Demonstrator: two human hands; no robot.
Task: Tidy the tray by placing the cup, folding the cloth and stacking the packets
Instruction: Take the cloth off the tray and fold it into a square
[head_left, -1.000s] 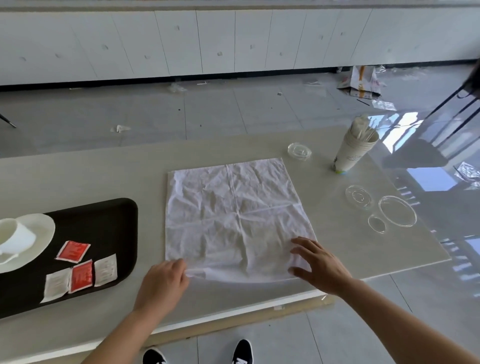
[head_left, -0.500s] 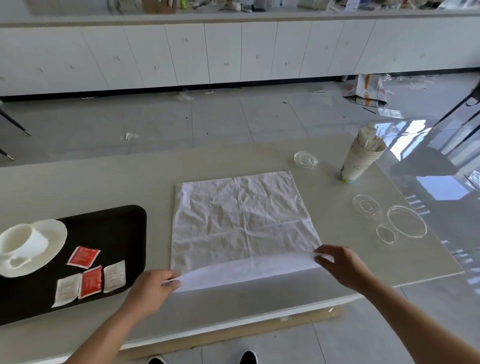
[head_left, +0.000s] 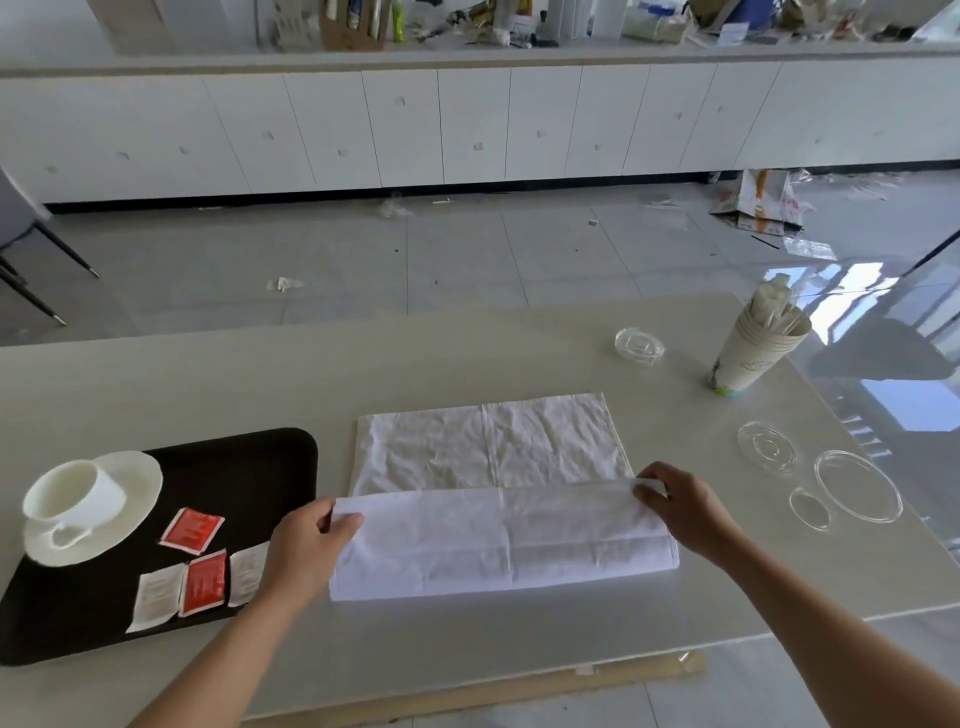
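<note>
A white cloth (head_left: 493, 447) lies on the pale table, its near part folded over towards the far side. My left hand (head_left: 306, 551) pinches the left corner of the folded flap and my right hand (head_left: 685, 504) pinches the right corner. On the black tray (head_left: 249, 467) at the left, a white cup (head_left: 78, 493) stands on a white saucer (head_left: 140, 483). Red packets (head_left: 192, 530) and white packets (head_left: 156, 603) lie spread flat on the tray's near part, one partly hidden by my left hand.
A stack of paper cups (head_left: 753, 353) holding wrapped sticks stands at the far right. A small glass dish (head_left: 639, 345) and several clear lids (head_left: 857, 491) lie right of the cloth. The table's near edge runs just under my forearms.
Both hands took hold of the cloth's near corners, lifted the near edge and carried it away from me over the cloth. The view has tilted up.
</note>
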